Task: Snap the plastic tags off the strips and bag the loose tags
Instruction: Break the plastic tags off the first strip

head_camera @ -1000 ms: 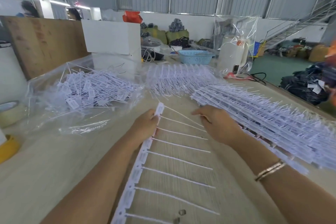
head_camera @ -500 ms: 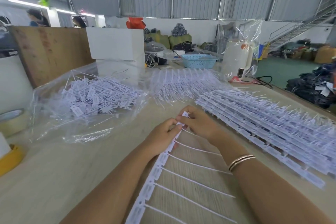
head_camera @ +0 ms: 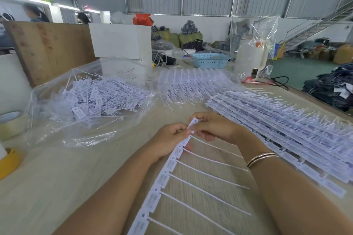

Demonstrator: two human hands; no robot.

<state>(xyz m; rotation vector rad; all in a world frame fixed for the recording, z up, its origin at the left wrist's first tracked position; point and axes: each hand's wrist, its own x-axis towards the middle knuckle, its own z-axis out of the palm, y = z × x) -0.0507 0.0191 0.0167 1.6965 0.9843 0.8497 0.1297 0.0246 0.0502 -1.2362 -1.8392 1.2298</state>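
Observation:
A white plastic strip of tags (head_camera: 162,178) runs from the bottom middle up to my hands, its thin tails pointing right. My left hand (head_camera: 168,142) grips the strip just below its top end. My right hand (head_camera: 214,127) pinches the topmost tag (head_camera: 193,123) at that end. A clear plastic bag (head_camera: 91,105) lies open at the left of the table, holding a heap of loose tags (head_camera: 99,97). Stacked whole strips (head_camera: 277,129) lie to the right of my hands, and more strips (head_camera: 193,84) lie at the back.
A roll of tape (head_camera: 9,122) and a yellow roll (head_camera: 8,162) sit at the left edge. Behind the bag stand a white box (head_camera: 120,41), a blue basket (head_camera: 210,60) and a bagged white appliance (head_camera: 250,57). The table edge runs along the right.
My right hand came left from the tails to the strip's top end and now pinches the top tag. My left hand slid up the strip. Both hands rose slightly.

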